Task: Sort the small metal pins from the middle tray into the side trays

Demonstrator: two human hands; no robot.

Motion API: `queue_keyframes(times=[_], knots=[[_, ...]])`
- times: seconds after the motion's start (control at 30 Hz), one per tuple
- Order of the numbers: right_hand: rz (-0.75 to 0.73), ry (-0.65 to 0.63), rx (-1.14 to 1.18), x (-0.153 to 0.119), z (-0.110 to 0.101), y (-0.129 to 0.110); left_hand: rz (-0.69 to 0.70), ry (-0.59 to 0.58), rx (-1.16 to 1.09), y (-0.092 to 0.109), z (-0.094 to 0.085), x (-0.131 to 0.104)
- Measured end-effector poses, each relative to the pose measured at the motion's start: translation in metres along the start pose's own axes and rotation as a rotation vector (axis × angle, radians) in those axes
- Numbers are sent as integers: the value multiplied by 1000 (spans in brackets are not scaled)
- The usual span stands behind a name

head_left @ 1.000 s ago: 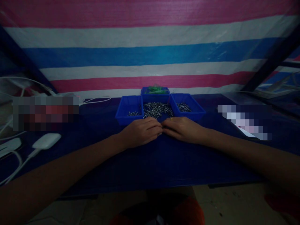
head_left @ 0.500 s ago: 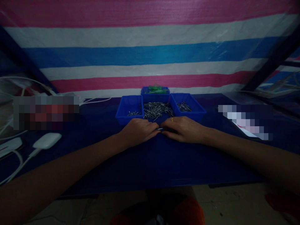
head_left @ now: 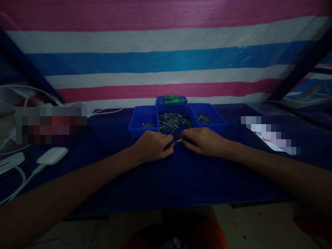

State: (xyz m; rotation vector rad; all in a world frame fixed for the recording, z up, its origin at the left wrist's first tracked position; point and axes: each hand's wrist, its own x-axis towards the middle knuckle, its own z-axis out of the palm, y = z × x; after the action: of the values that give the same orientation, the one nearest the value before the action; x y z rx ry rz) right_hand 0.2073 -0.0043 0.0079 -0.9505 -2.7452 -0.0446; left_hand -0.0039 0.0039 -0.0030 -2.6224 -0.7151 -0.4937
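A thin metal pin (head_left: 178, 141) spans the small gap between my two hands. My left hand (head_left: 155, 146) is closed with its fingertips pinching the pin's left end. The pin's other end meets the fingertips of my right hand (head_left: 203, 141), which is closed on it too and wears a ring. Just beyond the hands, a loose pile of metal pins (head_left: 173, 121) lies between two blue bins. The left bin (head_left: 143, 114) holds a few small metal pieces, and the right bin (head_left: 209, 112) holds more pins.
A blue bin with green pieces (head_left: 173, 100) stands at the back. White chargers (head_left: 52, 155) and cables lie on the blue table (head_left: 181, 183) at the left, near a blurred item. A phone-like flat object (head_left: 272, 144), partly blurred, lies at the right.
My hands have moved slightly apart, so more of the pin shows between them. It now tilts up toward the right.
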Motion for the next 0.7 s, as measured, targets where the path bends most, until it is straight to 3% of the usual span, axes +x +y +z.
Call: queue_keyframes(times=[0.7], knots=[[78, -4, -7, 0, -3, 0, -53, -30, -60, 0, -2, 0]])
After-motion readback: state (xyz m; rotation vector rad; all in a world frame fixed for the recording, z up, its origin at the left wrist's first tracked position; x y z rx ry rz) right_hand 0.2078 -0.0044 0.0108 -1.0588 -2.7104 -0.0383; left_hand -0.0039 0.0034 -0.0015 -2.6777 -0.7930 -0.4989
